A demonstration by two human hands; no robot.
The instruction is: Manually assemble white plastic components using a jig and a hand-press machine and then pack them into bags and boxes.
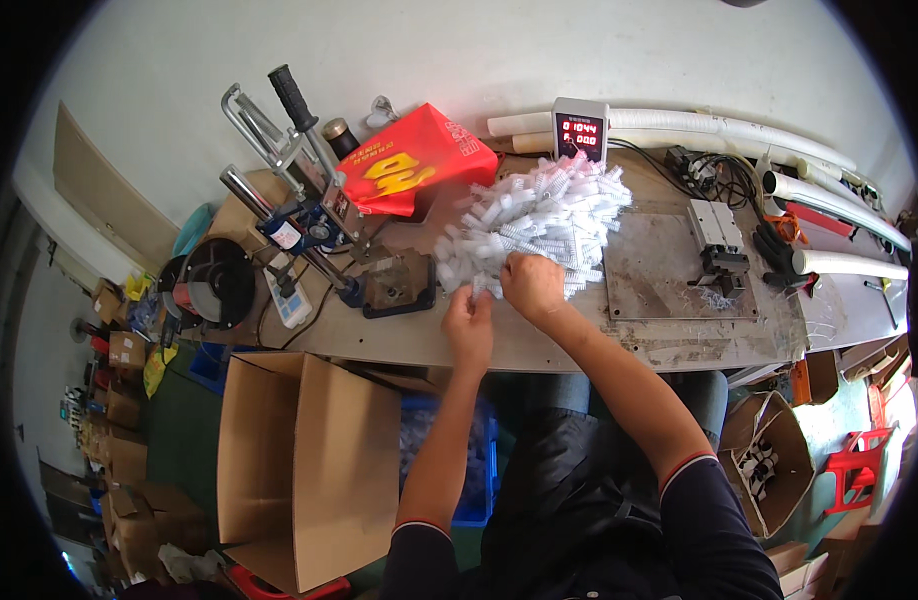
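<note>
The left hand (469,318) and right hand (532,283) are both pinching small white pieces at the near edge of the white plastic pile (535,222), lying on the surface (539,350) beside the hand press (309,215). Sorting seems underway; separating 1 piece needs gentle pulling.
</note>
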